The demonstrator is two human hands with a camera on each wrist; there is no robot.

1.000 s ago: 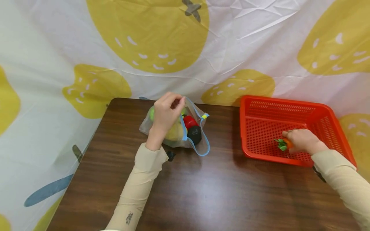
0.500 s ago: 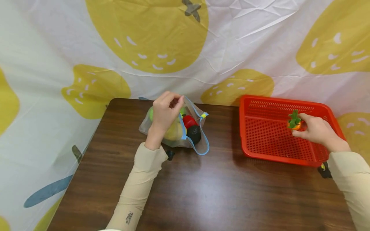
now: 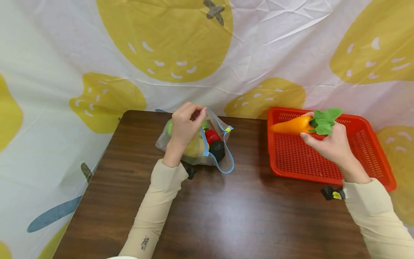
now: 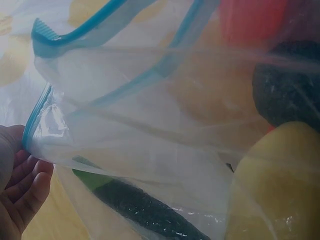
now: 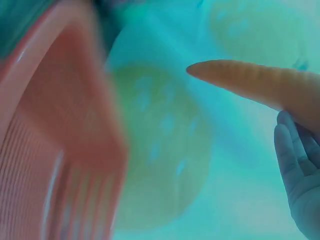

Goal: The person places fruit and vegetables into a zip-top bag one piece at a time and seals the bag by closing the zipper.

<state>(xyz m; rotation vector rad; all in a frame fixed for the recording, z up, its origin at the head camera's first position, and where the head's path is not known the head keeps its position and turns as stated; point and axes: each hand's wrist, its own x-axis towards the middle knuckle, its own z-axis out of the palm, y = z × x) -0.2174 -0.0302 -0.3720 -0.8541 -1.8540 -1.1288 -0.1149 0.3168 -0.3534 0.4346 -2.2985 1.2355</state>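
My left hand (image 3: 185, 126) pinches the blue-edged rim of a see-through zip bag (image 3: 206, 144) and holds its mouth up. Inside lie a red fruit or vegetable (image 3: 211, 136), a dark bumpy avocado-like thing (image 3: 217, 151) and a yellow rounded thing (image 4: 280, 185). A long dark green vegetable (image 4: 145, 207) with a paler tip shows in the left wrist view. My right hand (image 3: 337, 144) grips an orange carrot (image 3: 292, 126) near its leafy green top. The carrot is raised over the basket, its tip pointing left.
A red perforated basket (image 3: 273, 154) stands at the right of the brown wooden table (image 3: 233, 216). A white cloth (image 3: 252, 61) printed with yellow fruit hangs behind the table.
My right hand has lifted the carrot up from the basket's bottom and turned it sideways, tip to the left. The left hand and the bag have stayed in place.
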